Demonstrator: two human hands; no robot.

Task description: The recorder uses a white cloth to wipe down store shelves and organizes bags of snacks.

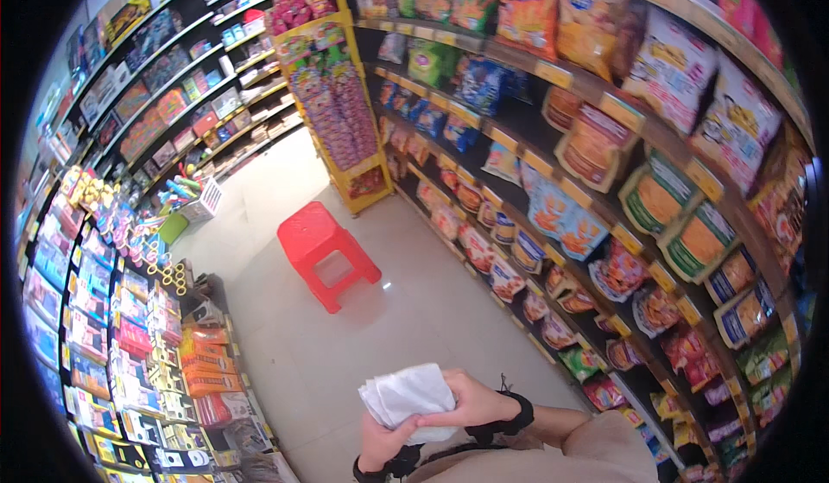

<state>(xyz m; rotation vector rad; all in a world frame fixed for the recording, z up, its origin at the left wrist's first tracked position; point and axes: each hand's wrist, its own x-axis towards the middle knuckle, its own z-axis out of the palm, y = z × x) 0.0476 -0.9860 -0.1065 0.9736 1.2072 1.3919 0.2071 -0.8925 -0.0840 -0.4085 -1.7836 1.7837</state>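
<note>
A folded white cloth (408, 397) is held in front of my body, low in the head view. My left hand (380, 441) grips its lower left side, thumb laid over the front. My right hand (471, 403) closes on its right edge, with the thumb reaching across the lower part. The fingers behind the cloth are hidden. Both wrists wear dark bands. Beneath the cloth, out of reach, lies the pale tiled floor (302, 379).
A red plastic stool (321, 241) stands in the aisle ahead. Shelves of snack bags (596, 146) line the right side. Boxed goods (86, 336) fill the left shelves. A yellow display rack (337, 111) and a white basket (205, 200) stand farther off.
</note>
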